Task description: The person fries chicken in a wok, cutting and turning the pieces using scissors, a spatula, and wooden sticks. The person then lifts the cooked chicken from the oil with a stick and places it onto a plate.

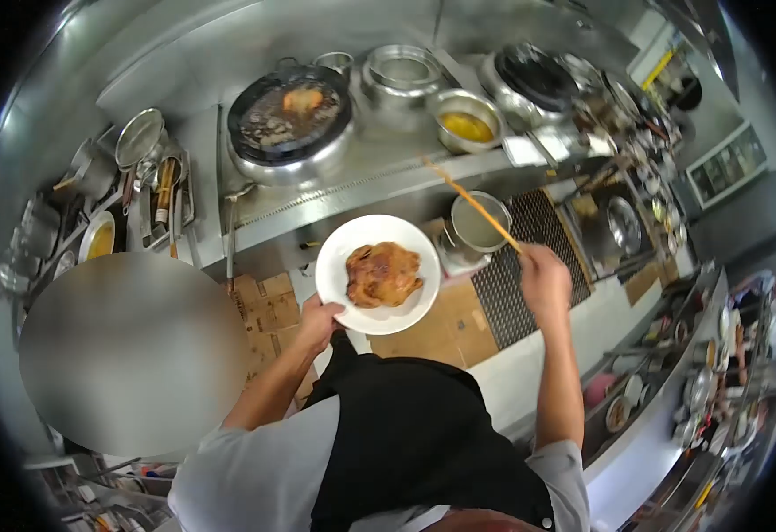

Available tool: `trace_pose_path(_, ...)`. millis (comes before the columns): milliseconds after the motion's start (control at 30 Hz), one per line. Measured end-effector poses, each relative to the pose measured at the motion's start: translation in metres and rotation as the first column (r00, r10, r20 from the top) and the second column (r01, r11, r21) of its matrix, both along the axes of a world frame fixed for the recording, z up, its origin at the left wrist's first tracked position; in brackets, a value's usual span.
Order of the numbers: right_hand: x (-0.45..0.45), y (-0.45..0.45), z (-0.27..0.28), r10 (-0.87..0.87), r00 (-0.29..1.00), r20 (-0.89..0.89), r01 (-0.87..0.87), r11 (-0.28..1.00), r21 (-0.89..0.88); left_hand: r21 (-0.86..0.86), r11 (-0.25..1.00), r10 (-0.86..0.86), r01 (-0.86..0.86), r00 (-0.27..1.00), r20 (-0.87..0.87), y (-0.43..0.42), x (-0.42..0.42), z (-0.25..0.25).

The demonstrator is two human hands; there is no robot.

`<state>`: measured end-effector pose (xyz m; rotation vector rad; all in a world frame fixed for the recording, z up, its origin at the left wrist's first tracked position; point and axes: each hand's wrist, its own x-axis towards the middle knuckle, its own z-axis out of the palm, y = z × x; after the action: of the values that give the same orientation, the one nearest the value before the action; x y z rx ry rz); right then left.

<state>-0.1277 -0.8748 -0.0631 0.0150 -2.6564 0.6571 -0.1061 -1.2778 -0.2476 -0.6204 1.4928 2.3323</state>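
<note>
My left hand (320, 323) is closed on the near left rim of a round white plate (333, 257), held in front of my body. On it lies a browned whole bird (384, 275), which looks like a cooked chicken. My right hand (545, 278) grips long wooden chopsticks (469, 200) by one end, out to the right of the plate. Their tips point up and left toward the stove edge, apart from the food. I cannot make out whether they are one stick or a pair pressed together.
On the steel stove, a black wok (268, 133) holds dark bubbling oil and an orange-brown piece. A metal bowl of yellow liquid (466, 127) stands farther right. Below is a metal pot (479, 223). Strainers (140, 138) and utensils crowd the left; a blurred oval covers the lower left.
</note>
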Motion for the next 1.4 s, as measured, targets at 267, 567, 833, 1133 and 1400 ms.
trace_pose_path(267, -0.356, -0.236, 0.02, 0.273, 0.959, 0.081, -0.267, 0.765, 0.586, 0.015, 0.953, 0.302, -0.301, 0.952, -0.055, -0.141, -0.062, 0.003)
trace_pose_path(567, -0.535, -0.347, 0.02, 0.203, 0.937, 0.283, -0.344, 0.667, 0.661, 0.088, 0.862, 0.504, -0.499, 0.862, -0.052, -0.167, -0.084, 0.018)
trace_pose_path(833, -0.611, -0.344, 0.012, 0.306, 0.877, 0.371, -0.476, 0.658, 0.584, 0.081, 0.693, 0.721, -0.716, 0.69, -0.069, -0.135, -0.106, 0.03)
trace_pose_path(1133, -0.672, -0.326, 0.012, 0.462, 0.766, 0.447, -0.643, 0.524, 0.558, 0.037, 0.523, 0.852, -0.851, 0.523, -0.028, -0.063, -0.154, 0.055)
trace_pose_path(1400, -0.683, -0.319, 0.034, 0.571, 0.72, 0.394, -0.682, 0.479, 0.553, 0.057, 0.474, 0.881, -0.879, 0.473, -0.025, -0.027, -0.164, 0.045)
